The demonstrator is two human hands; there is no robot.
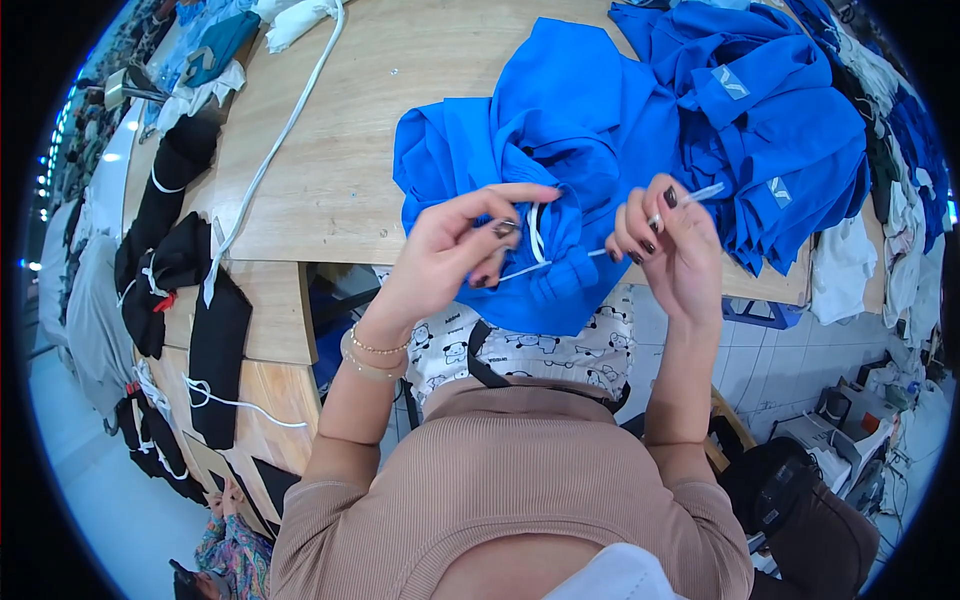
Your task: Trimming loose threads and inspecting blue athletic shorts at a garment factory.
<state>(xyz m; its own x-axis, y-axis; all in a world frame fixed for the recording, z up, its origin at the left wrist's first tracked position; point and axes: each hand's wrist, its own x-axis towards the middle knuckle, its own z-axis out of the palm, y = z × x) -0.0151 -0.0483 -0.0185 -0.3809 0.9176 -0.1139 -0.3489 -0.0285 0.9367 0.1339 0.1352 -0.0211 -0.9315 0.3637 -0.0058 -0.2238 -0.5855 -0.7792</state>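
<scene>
A bright blue garment hangs over the near edge of a wooden table. My left hand pinches the gathered blue fabric where a white drawstring comes out of it. My right hand grips the other stretch of that white drawstring, and its plastic-tipped end sticks out above my fingers. The cord runs taut between the two hands, just in front of the table edge.
A pile of folded blue garments lies at the table's right. Long white cords cross the left side. Black garments with white cords hang along the left edge. Machines stand on the floor at lower right.
</scene>
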